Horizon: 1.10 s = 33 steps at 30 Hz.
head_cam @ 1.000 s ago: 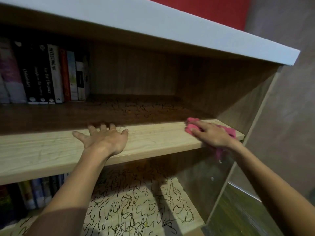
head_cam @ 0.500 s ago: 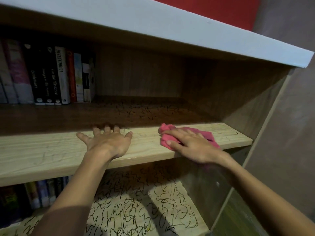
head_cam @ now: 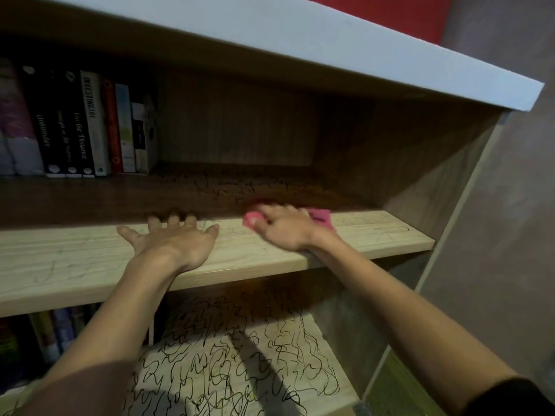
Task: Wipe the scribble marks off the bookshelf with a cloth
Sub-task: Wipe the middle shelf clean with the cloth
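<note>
My right hand (head_cam: 282, 228) presses a pink cloth (head_cam: 321, 219) flat on the middle shelf (head_cam: 375, 232) of a wooden bookshelf, fingers spread over the cloth, slightly blurred. My left hand (head_cam: 175, 241) rests palm down with fingers spread on the same shelf, a little left of the cloth. Black scribble marks (head_cam: 240, 187) cover the shaded back part of this shelf. Faint marks show on its light front strip. Dense black scribbles (head_cam: 234, 364) cover the lower shelf.
A row of upright books (head_cam: 81, 130) stands at the back left of the middle shelf. More books (head_cam: 51, 334) stand at the lower left. The white top board (head_cam: 330, 52) overhangs the shelf. The right side panel (head_cam: 444, 181) closes the shelf end.
My right hand has slid the pink cloth leftward along the shelf, from the right end toward my left hand. My left hand has stayed flat in place.
</note>
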Motion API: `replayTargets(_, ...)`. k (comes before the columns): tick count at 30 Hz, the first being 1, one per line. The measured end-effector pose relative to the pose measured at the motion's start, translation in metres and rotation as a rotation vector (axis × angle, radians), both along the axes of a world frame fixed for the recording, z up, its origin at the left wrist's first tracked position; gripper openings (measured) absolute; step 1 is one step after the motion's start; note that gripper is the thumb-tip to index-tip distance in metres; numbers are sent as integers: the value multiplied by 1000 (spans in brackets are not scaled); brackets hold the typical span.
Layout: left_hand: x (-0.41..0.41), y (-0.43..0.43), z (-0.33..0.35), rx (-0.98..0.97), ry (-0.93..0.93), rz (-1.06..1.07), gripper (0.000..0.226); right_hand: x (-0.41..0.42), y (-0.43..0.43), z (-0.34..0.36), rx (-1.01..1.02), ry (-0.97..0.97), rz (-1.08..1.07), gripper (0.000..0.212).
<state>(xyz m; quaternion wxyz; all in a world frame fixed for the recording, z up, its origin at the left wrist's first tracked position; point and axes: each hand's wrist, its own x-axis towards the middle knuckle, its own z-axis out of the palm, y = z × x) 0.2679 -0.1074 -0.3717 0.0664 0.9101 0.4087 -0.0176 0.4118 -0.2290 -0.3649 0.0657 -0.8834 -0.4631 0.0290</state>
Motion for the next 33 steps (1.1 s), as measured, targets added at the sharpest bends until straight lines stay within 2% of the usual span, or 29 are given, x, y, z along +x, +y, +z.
replayTargets(2,-2,0,-1,9,-5,-3,66,-20,-29,-4,26,-27,179,53)
replayTargets(4,-2,1,0,13,-10,0,66,-3,-62,-1,73,10,204,53)
replayTargets(5,-1,2,0,8,-8,3,66,17,-76,3,75,35,135,58)
replayTargets(7,1,1,0,8,6,6,66,68,-96,8,63,47,-140,66)
replayTargets(9,4,1,-1,3,2,18,64,108,-94,9,38,51,-418,63)
replayTargets(11,6,1,-1,-5,-8,28,62,115,-69,7,33,104,-491,58)
replayTargets(13,7,1,0,-11,-22,38,60,87,-33,6,11,116,-394,59)
replayTargets(16,5,3,0,-20,-43,39,57,4,6,2,-12,34,-53,61)
replayTargets(19,3,3,-2,-10,-53,24,54,-54,-4,-6,8,-56,268,54)
replayTargets(21,2,3,-1,-5,-54,24,54,-46,-31,-4,14,-45,338,52)
replayTargets(23,1,4,0,-10,-55,27,54,-9,-58,2,13,13,249,53)
replayTargets(27,5,4,-2,-9,-49,34,54,85,-87,6,52,37,-298,59)
replayTargets(29,6,5,-3,-11,-50,47,53,99,-74,6,11,23,-454,59)
replayTargets(31,8,5,-2,-17,-45,51,53,79,-51,4,-37,-8,-412,59)
replayTargets(33,7,5,-2,-14,-45,55,53,37,-33,1,-6,-14,-224,56)
